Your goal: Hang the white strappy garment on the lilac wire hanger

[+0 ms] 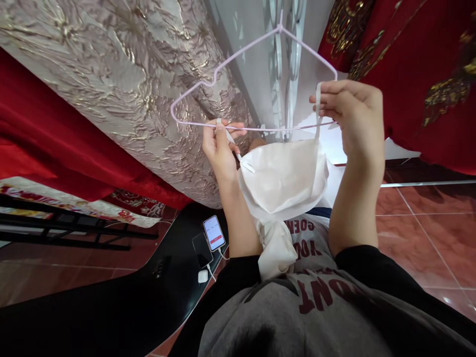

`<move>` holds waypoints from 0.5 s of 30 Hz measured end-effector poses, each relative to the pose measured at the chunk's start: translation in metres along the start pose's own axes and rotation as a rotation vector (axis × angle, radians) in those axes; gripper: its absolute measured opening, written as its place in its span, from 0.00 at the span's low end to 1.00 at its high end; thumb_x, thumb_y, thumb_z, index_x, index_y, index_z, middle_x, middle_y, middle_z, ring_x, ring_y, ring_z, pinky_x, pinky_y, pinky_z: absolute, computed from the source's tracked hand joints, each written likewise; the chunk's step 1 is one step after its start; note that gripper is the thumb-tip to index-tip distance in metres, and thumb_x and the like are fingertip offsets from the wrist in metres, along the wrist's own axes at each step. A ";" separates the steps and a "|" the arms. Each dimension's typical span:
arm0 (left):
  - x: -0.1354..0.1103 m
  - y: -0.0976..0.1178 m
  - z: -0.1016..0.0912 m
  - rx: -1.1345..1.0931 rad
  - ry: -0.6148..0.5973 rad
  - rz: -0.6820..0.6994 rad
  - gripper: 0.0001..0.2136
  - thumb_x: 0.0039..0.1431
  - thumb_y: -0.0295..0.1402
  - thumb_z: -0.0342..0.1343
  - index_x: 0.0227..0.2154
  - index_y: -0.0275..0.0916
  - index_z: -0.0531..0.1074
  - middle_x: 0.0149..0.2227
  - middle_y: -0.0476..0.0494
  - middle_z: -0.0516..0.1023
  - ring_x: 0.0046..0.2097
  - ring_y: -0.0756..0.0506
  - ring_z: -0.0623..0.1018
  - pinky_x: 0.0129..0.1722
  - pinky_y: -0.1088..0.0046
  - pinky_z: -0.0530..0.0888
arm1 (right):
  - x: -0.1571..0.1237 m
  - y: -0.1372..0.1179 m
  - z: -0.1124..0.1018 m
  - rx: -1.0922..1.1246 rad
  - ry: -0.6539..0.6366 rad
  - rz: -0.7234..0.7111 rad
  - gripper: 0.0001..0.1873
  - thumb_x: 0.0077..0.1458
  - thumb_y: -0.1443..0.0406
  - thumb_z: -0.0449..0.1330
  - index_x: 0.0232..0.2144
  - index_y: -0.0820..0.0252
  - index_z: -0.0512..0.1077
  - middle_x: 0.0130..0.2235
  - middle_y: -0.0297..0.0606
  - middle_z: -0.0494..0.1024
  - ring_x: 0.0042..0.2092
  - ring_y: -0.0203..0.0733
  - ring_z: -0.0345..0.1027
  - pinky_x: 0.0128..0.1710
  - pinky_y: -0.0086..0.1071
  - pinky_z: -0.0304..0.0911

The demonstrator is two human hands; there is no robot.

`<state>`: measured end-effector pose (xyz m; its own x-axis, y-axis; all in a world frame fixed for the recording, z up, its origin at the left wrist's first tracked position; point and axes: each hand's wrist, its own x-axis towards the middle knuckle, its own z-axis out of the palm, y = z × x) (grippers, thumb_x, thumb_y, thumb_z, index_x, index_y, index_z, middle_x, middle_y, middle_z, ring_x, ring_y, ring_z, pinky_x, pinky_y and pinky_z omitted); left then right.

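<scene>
Between the left hand point(217, 148) and the right hand point(359, 111), a hand-wide passage is framed by the lilac clothes hanger point(248, 48), but it is closed along the bottom by the hanger's bar. Below that bar, the gap between the grips is filled by the white strappy garment point(286, 173), and the way is crossed by its right strap point(317, 114). Left of the left grip, reach is hemmed in by embossed brocade point(130, 74). Below the right grip, outside the forearm, open room is left above the tiled floor point(420, 233).

Red floor tiles point(439, 213), glossy black tabletop point(122, 310)
</scene>
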<state>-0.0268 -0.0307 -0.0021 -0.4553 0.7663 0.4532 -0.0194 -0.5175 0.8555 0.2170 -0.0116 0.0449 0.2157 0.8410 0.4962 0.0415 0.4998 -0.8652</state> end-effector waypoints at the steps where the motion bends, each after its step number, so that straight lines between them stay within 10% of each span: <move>1: 0.000 0.000 0.000 0.005 0.001 -0.007 0.19 0.70 0.57 0.57 0.43 0.45 0.74 0.46 0.39 0.84 0.48 0.38 0.84 0.24 0.74 0.72 | 0.000 -0.005 0.000 0.075 -0.022 0.007 0.16 0.49 0.72 0.58 0.36 0.54 0.81 0.40 0.42 0.86 0.41 0.50 0.82 0.50 0.52 0.76; 9: 0.000 0.000 -0.001 0.010 -0.039 -0.001 0.14 0.70 0.52 0.57 0.41 0.47 0.73 0.44 0.39 0.85 0.43 0.40 0.84 0.24 0.72 0.71 | 0.015 0.003 -0.028 0.198 0.100 -0.134 0.28 0.56 0.67 0.46 0.56 0.51 0.72 0.66 0.35 0.74 0.67 0.44 0.71 0.74 0.45 0.61; 15: 0.011 -0.013 -0.008 -0.101 -0.079 -0.035 0.22 0.63 0.61 0.61 0.44 0.48 0.74 0.44 0.40 0.84 0.42 0.39 0.83 0.22 0.72 0.70 | 0.002 0.007 -0.043 -0.233 -0.123 -0.212 0.26 0.62 0.51 0.63 0.61 0.39 0.73 0.58 0.39 0.80 0.72 0.63 0.61 0.64 0.66 0.68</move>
<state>-0.0388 -0.0192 -0.0104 -0.3810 0.8101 0.4457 -0.1256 -0.5229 0.8431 0.2599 -0.0154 0.0368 0.0596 0.7490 0.6599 0.2977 0.6176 -0.7279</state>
